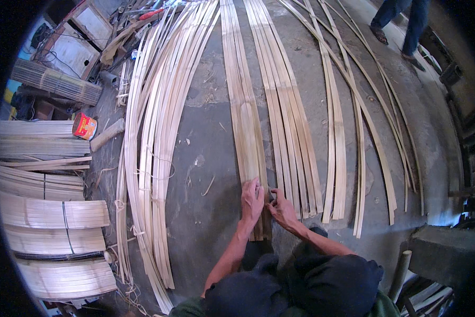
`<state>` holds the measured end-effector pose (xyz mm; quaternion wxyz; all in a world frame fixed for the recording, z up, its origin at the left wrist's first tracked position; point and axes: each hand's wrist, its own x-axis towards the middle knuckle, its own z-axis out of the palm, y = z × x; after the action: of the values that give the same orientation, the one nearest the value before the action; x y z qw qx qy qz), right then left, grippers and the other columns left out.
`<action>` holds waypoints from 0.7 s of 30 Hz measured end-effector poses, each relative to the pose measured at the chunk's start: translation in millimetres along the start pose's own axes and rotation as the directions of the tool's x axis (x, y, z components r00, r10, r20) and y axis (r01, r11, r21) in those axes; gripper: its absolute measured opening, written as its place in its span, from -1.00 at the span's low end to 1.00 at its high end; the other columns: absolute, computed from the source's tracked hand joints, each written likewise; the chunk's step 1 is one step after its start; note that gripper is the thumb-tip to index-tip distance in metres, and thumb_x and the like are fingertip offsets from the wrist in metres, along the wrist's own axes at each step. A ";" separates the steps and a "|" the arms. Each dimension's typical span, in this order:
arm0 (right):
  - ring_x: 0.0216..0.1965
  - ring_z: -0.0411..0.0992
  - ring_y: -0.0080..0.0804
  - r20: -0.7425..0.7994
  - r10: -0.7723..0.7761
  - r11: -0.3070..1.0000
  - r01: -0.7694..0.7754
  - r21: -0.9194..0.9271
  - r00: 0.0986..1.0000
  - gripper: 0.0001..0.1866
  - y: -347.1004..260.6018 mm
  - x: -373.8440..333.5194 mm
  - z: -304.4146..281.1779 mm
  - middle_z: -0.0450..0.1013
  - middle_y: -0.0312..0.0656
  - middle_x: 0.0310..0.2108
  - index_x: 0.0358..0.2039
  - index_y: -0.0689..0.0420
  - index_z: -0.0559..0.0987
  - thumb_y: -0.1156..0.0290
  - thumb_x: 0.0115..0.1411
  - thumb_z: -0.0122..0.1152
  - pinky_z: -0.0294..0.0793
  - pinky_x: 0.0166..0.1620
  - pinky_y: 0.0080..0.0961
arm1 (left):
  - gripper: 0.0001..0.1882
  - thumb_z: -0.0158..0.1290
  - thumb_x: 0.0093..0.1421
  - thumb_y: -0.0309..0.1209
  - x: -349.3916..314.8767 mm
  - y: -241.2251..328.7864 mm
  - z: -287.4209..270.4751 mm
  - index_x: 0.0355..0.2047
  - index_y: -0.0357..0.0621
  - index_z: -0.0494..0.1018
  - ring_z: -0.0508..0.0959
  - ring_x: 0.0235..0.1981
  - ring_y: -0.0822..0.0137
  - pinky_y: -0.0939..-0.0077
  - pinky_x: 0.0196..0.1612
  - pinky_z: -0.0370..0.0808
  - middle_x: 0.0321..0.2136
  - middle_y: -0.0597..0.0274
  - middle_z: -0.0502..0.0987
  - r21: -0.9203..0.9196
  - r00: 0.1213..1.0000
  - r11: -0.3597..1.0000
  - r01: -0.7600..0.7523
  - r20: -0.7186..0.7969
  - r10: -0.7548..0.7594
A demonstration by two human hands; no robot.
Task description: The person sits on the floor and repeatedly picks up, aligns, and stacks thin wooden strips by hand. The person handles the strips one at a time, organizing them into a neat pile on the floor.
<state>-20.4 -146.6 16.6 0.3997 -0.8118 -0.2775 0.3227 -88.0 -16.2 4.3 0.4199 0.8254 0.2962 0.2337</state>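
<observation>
A long, narrow set of bamboo strips (248,142) lies lengthwise in front of me, its near end between my knees. My left hand (252,202) rests on these strips near that end, with its fingers bent together over them. At their right edge my right hand (283,208) is closed, thumb and fingers pinched. A small dark bit shows at its fingertips, too small to name. To the right lies a second spread of bamboo strips (290,121), close to my right hand but apart from it.
Long loose bamboo strips (163,105) lie on the left, loosely tied with string. Tied slat bundles (58,214), a red tin (84,127) and a wooden mallet (108,134) stand beyond. More thin strips (353,95) fan out rightward. A person's legs (401,21) show at far right.
</observation>
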 end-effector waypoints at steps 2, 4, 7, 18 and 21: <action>-0.42 0.46 -0.23 -0.064 -0.010 0.996 0.015 0.090 0.998 -0.60 8.5 -1.8 4.3 0.46 -0.12 -0.47 0.03 0.24 0.34 0.33 0.25 0.15 0.43 -0.33 -0.29 | -0.65 0.04 0.22 -0.49 4.9 4.3 3.1 0.01 -0.33 0.39 0.51 -0.27 0.09 0.23 -0.15 0.47 -0.31 -0.01 0.46 -0.037 1.000 0.999 0.021 0.010 -0.020; -0.46 0.40 -0.42 -0.154 -0.081 0.976 0.110 0.186 0.985 -0.66 21.1 -1.6 11.8 0.42 -0.22 -0.50 -0.03 0.25 0.38 0.29 0.30 0.11 0.40 -0.39 -0.39 | -0.63 0.04 0.24 -0.44 11.3 12.7 4.1 0.03 -0.34 0.38 0.54 -0.28 0.10 0.24 -0.16 0.48 -0.31 -0.02 0.49 -0.077 0.997 0.994 0.072 0.017 -0.071; -0.49 0.30 -0.59 -0.051 0.221 0.786 -0.147 0.601 0.974 -0.72 -7.3 -3.9 3.1 0.34 -0.31 -0.53 -0.14 0.25 0.42 0.27 0.37 0.02 0.33 -0.45 -0.55 | -0.60 0.03 0.29 -0.37 32.9 24.7 3.9 0.07 -0.36 0.36 0.58 -0.28 0.14 0.25 -0.18 0.51 -0.32 -0.05 0.53 -0.146 0.978 0.968 0.203 0.083 -0.192; -0.54 0.27 -0.58 -0.301 0.099 0.955 -0.005 0.298 0.948 -0.72 0.9 2.4 8.0 0.33 -0.30 -0.57 -0.17 0.26 0.42 0.25 0.41 -0.03 0.29 -0.49 -0.54 | -0.51 -0.05 0.25 -0.40 70.5 29.0 38.5 0.18 -0.30 0.29 0.53 -0.39 0.18 0.24 -0.24 0.46 -0.41 -0.15 0.54 -0.141 0.945 0.953 0.267 0.230 -0.231; -0.54 0.27 -0.55 -0.305 0.106 0.962 -0.020 0.273 0.946 -0.70 8.4 6.2 4.8 0.32 -0.28 -0.57 -0.13 0.26 0.43 0.23 0.41 -0.04 0.30 -0.48 -0.51 | -0.57 -0.04 0.25 -0.40 76.8 26.7 44.0 0.11 -0.29 0.32 0.54 -0.40 0.13 0.21 -0.26 0.45 -0.43 -0.17 0.52 -0.135 0.948 0.966 0.221 0.264 -0.180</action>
<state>-18.4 -144.3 5.4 0.5339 -0.8004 -0.1376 0.2354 2.7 -0.6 13.3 0.5415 0.7767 0.3034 0.1077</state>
